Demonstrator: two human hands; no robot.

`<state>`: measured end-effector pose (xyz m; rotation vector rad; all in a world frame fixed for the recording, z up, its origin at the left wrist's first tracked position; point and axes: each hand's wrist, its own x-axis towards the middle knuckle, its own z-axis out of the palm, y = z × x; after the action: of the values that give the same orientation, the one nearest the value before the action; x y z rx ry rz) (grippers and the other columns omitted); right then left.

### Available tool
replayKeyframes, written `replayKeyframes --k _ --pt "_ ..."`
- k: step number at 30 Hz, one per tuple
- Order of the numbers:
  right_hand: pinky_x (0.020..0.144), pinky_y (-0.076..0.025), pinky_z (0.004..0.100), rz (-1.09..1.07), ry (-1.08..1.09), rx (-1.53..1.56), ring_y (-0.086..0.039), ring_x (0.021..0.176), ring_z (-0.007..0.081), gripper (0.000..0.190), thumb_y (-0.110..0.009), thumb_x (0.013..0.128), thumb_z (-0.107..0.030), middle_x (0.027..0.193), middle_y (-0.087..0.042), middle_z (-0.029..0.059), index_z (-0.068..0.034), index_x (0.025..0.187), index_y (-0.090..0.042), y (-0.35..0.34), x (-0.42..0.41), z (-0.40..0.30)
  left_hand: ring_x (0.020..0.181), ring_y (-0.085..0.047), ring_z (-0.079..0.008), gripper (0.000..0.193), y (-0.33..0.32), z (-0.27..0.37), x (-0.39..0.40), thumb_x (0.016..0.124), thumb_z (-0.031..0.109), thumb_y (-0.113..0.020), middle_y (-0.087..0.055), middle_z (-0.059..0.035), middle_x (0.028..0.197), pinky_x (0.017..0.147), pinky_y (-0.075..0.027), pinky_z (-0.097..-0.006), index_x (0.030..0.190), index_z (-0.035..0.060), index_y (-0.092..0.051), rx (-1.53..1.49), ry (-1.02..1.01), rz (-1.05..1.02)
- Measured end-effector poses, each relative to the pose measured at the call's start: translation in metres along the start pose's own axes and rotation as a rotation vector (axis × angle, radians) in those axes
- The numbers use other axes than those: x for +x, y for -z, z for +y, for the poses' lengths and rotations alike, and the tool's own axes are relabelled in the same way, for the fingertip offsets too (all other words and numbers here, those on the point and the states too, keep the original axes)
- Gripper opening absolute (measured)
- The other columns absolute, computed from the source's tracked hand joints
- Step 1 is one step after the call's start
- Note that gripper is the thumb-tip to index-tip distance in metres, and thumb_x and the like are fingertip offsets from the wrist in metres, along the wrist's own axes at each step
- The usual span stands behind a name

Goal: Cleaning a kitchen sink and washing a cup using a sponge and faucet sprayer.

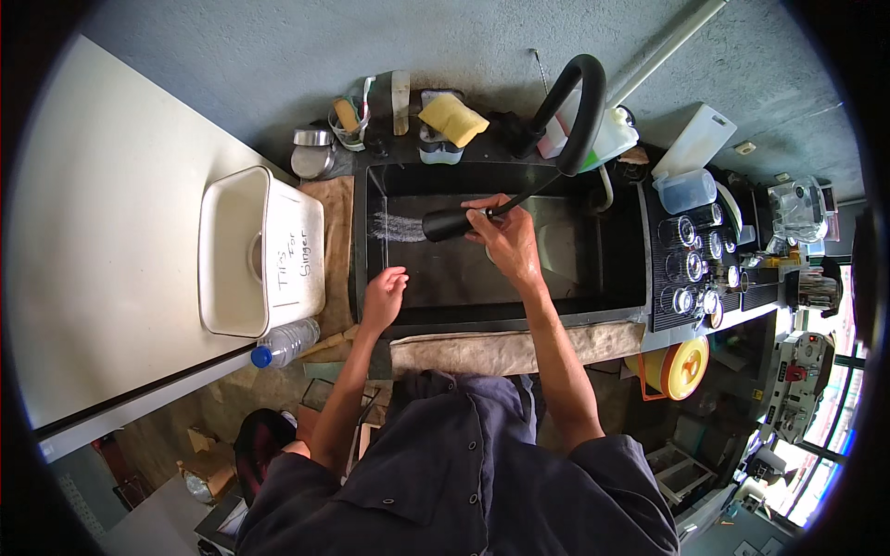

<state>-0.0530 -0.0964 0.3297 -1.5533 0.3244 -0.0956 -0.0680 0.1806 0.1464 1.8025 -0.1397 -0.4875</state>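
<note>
My right hand (513, 240) grips the black pull-out spray head (448, 225) of a kitchen faucet. From its face, a white spray of water (398, 227) runs left against the wall of the dark sink (431, 278). The hose (528, 192) leads up from my hand to the curved black faucet neck (591, 83). Over the sink's front left corner hangs my left hand (384, 299), empty, with loosely bent fingers. To the right of my right hand lies a pale patch (558, 250) in the basin; I cannot tell what it is.
A white bin bearing handwriting (295, 257) and a plastic bottle (286, 342) stand left. Cloths (487, 354) line the sink's front edge. Behind are a yellow sponge (453, 119) and a detergent jug (615, 135). Several glasses (685, 264) sit on a black drying mat at right. Someone's dark clothing (264, 445) shows behind.
</note>
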Motion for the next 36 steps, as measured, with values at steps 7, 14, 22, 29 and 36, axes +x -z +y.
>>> replayKeyframes --k 7,14,22,29,36 --pt "0.073 -0.064 0.0289 -0.04 -0.084 -0.136 -0.071 0.082 0.0109 0.015 -0.071 0.097 -0.011 0.092 -0.073 0.0069 0.001 0.106 -0.069 0.001 -0.002 -0.016 0.108 -0.069 -0.0412 0.031 -0.04 -0.068 0.1 0.091 0.012 -0.06 -0.072 -0.0205 0.121 0.093 -0.057 -0.0473 0.118 -0.0002 -0.069 0.977 0.212 -0.193" --pt "0.063 -0.053 0.034 0.033 -0.003 -0.32 -0.07 0.065 0.0195 0.017 -0.075 0.09 -0.011 0.07 -0.069 0.0127 0.002 0.098 -0.069 0.009 0.001 -0.012 0.086 -0.076 -0.0301 0.029 -0.053 -0.084 0.149 0.088 0.019 -0.054 -0.078 -0.0169 0.099 0.078 -0.061 -0.0439 0.099 0.0042 -0.077 1.014 0.703 -0.631" --pt "0.064 -0.052 0.0308 0.061 0.043 -0.402 -0.068 0.067 0.0132 0.016 -0.073 0.094 -0.01 0.075 -0.07 0.01 0.003 0.103 -0.069 0.015 -0.003 -0.016 0.07 -0.075 -0.0272 0.037 -0.077 -0.174 0.179 0.094 0.04 -0.061 -0.077 -0.0136 0.085 0.064 -0.06 -0.0415 0.09 0.0065 -0.074 0.613 0.911 -0.852" --pt "0.064 -0.053 0.031 0.186 -0.008 -0.481 -0.067 0.067 0.0135 0.017 -0.073 0.094 -0.01 0.075 -0.07 0.01 0.001 0.106 -0.07 0.026 -0.004 -0.014 0.066 -0.071 -0.0221 0.042 -0.167 -0.179 0.234 0.09 0.046 -0.069 -0.069 -0.0067 0.067 0.056 -0.054 -0.036 0.076 0.0069 -0.07 -0.187 0.271 -0.813" --pt "0.065 -0.057 0.0353 0.243 -0.074 -0.506 -0.071 0.074 0.0245 0.019 -0.075 0.091 -0.009 0.083 -0.071 0.0151 0.002 0.105 -0.07 0.046 -0.005 -0.011 0.071 -0.072 -0.025 0.031 -0.134 -0.039 0.22 0.091 0.024 -0.064 -0.073 -0.0126 0.073 0.069 -0.058 -0.04 0.071 0.0029 -0.071 0.647 0.599 -0.973"
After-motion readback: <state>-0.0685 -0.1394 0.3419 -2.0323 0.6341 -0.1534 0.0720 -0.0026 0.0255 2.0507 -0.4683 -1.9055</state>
